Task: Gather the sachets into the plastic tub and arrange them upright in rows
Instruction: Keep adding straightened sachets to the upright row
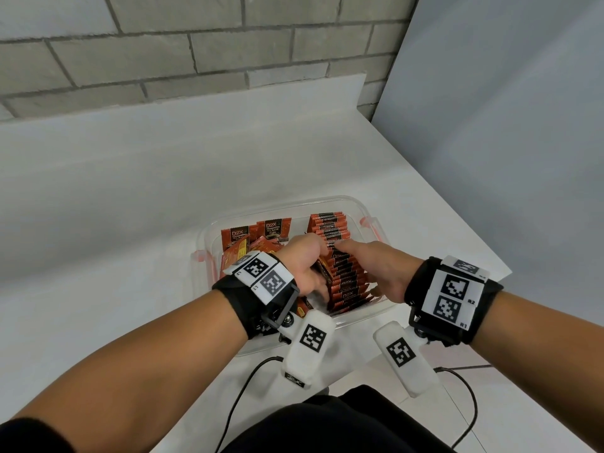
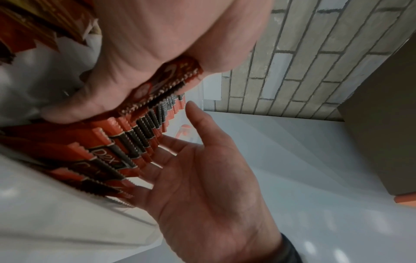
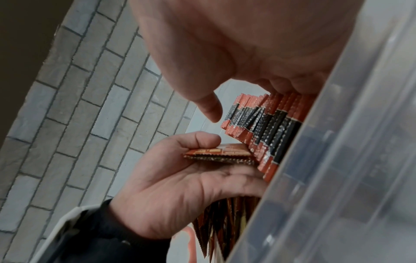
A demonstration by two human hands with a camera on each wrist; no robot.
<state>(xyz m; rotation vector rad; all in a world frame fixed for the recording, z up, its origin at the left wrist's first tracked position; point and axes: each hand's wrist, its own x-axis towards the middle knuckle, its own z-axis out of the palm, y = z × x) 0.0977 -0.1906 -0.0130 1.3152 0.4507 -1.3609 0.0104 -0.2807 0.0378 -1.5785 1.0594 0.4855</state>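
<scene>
Our left hand [image 1: 302, 268] pinches one sachet [image 3: 221, 154]; our right hand [image 1: 376, 266], fingers straight, steadies the upright row [image 1: 346, 282] in the tub [image 1: 366, 207].

Bare forearms wear black wrist straps [image 1: 248, 308] carrying white blocks of black square-pattern markers [image 1: 452, 297]; beside the straps, black cables [image 1: 240, 393] trail down.

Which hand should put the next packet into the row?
Probably the left hand: it already pinches a packet right beside the upright row in the tub. The right hand holds nothing; its fingers rest against the row's far side.
</scene>
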